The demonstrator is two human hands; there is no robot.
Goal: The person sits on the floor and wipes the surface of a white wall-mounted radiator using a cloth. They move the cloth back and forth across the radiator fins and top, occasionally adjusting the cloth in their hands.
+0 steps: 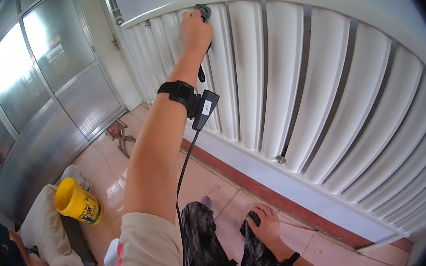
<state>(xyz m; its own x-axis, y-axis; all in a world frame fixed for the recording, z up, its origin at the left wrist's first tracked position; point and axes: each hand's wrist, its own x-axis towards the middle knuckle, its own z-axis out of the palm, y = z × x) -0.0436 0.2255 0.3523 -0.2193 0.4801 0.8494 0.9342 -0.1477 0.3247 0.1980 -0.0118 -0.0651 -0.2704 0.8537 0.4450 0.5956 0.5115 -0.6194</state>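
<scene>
My left hand (194,29) is raised at the end of an outstretched arm, near the top of a white panel radiator (251,74). Its fingers are closed around a hand tool (204,11) with a grey head and a pink spot; the exact kind is hard to tell. The head lies against the upper end of the radiator's slats. A black looped piece (201,74) shows below the wrist, perhaps the tool's handle end. My right hand (266,223) rests on my knee with nothing in it, fingers spread.
A yellow bucket (78,201) stands on the pink tiled floor beside a whitish container (74,175). Further off is a small folding stool (119,135) by the metal-framed glass door (74,69). Another person (20,262) sits at lower left near a beige cushion (46,232).
</scene>
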